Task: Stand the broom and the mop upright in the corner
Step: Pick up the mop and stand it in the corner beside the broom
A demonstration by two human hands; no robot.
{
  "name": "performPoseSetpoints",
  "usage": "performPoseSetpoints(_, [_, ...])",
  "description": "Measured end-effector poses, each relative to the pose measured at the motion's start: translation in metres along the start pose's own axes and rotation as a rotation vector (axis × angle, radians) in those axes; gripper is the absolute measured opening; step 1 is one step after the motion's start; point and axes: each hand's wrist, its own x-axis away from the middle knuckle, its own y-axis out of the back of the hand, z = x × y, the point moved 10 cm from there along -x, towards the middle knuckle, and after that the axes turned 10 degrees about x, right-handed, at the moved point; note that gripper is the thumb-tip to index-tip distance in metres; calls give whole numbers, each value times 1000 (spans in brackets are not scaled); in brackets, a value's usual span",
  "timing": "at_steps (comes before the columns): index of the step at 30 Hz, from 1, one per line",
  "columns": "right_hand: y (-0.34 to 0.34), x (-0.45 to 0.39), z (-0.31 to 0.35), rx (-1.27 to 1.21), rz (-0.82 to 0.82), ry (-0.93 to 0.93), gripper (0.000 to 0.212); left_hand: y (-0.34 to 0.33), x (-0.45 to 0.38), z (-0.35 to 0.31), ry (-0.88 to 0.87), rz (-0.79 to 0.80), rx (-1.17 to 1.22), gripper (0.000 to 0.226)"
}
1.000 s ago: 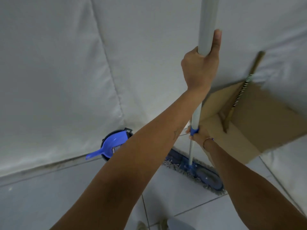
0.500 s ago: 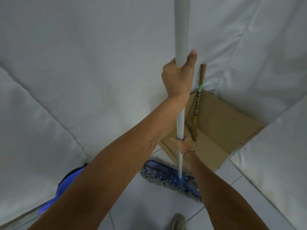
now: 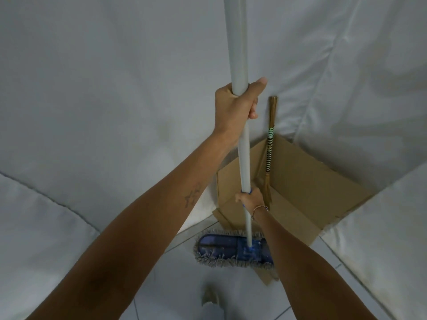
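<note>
Here the mop (image 3: 240, 172) stands upright, its blue head on the tiled floor (image 3: 175, 285), left hand (image 3: 235, 109) clenched high and right hand (image 3: 250, 200) clenched low on its pole, near the broom (image 3: 269, 144) propped in the cardboard-lined corner.

The mop handle (image 3: 235, 42) is running off the top edge above the upper fingers (image 3: 253, 110); the right arm is hiding the mop head's (image 3: 221, 248) end.

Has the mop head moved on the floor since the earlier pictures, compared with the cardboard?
Yes. The mop head now lies nearer the viewer, off the front edge of the cardboard; a second ago it lay close to the wall, left of the cardboard.
</note>
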Motion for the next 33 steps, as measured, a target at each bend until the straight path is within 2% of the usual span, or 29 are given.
performPoseSetpoints(4, [0,-41,19,36,23,19,29,-5,-40,7,-6,27,-2,43])
performPoseSetpoints(10, [2,-122,54,114,46,22,31,3,-128,22,-69,-140,-45,43])
performPoseSetpoints(17, [16,-186,73,165,11,62,34,-2,-195,44,-145,-247,-116,44])
performPoseSetpoints(23, [35,-215,68,172,-6,93,43,-7,-218,74,-162,-366,-164,51])
performPoseSetpoints(27, [51,-230,67,174,23,112,43,-18,-226,86,-177,-371,-188,45])
performPoseSetpoints(33, [77,-253,62,242,206,130,38,-55,-226,93,-216,-481,-281,50])
